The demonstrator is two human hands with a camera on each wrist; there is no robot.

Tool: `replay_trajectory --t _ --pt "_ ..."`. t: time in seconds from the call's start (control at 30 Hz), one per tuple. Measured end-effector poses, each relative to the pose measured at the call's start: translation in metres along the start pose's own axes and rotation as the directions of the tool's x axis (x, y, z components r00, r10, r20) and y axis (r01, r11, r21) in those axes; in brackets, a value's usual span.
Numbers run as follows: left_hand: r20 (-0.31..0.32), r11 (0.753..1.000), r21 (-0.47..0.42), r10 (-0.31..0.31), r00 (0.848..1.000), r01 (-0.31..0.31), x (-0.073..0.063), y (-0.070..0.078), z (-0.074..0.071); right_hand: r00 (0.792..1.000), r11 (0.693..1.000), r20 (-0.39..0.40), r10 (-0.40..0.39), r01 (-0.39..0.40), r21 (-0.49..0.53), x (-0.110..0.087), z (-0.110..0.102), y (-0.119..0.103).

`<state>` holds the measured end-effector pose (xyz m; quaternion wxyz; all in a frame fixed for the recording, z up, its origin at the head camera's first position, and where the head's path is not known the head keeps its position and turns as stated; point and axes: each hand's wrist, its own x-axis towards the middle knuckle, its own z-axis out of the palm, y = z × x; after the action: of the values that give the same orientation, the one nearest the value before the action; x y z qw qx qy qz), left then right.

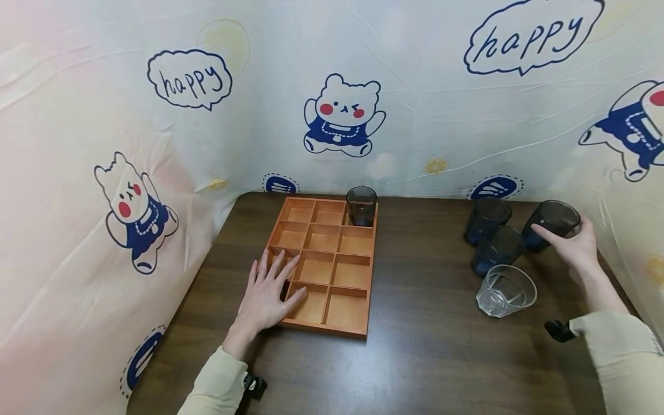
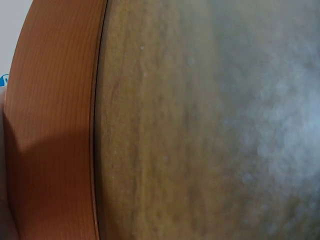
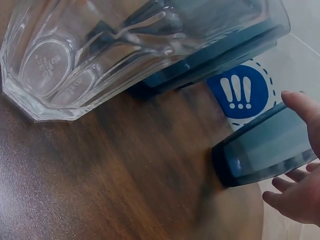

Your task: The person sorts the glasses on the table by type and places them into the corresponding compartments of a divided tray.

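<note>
My right hand [image 1: 580, 245] is around a dark blue drinking glass [image 1: 549, 225] at the table's right side, thumb on one side and fingers on the other. In the right wrist view this tinted glass [image 3: 265, 150] stands on the table between thumb and fingers. My left hand [image 1: 267, 297], fingers spread, rests over the left edge of a wooden compartment tray [image 1: 324, 329]. One dark glass [image 1: 361, 207] sits in the tray's back right compartment. The left wrist view shows mostly the tray's side [image 2: 55, 125], with the hand barely in at the edge.
Left of the gripped glass stand two more dark blue glasses [image 1: 486, 222], close together. A clear faceted glass [image 1: 505, 294] is in front of them. The brown table [image 1: 415, 357] is bordered by a printed cloth [image 1: 415, 127] at the back and sides.
</note>
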<state>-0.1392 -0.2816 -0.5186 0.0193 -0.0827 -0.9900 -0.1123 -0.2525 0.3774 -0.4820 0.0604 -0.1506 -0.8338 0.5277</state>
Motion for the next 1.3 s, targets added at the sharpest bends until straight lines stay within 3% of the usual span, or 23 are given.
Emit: replay_trajectory --t 0.17,0.43,0.93,1.17,1.3 --pt "0.000 1.000 0.005 -0.002 1.000 0.002 0.000 0.001 -0.001 0.994 0.994 0.012 0.112 -0.112 -0.016 0.003 0.004 0.000" --pt "0.001 1.000 0.007 -0.002 1.000 0.002 0.000 0.001 0.000 0.986 0.985 -0.022 0.168 -0.167 0.037 0.007 0.010 0.004" --pt "0.004 1.000 0.011 -0.006 1.000 0.006 0.000 0.003 -0.001 0.974 0.969 -0.089 0.207 -0.192 0.157 0.007 0.017 0.008" --pt "-0.014 1.000 0.009 0.000 1.000 0.000 0.000 0.002 -0.001 0.977 0.934 -0.076 0.199 -0.166 0.316 0.006 0.020 0.008" --pt "-0.024 1.000 0.006 0.002 1.000 -0.002 -0.001 0.002 -0.001 0.981 0.925 -0.060 0.183 -0.151 0.350 0.005 0.020 0.009"
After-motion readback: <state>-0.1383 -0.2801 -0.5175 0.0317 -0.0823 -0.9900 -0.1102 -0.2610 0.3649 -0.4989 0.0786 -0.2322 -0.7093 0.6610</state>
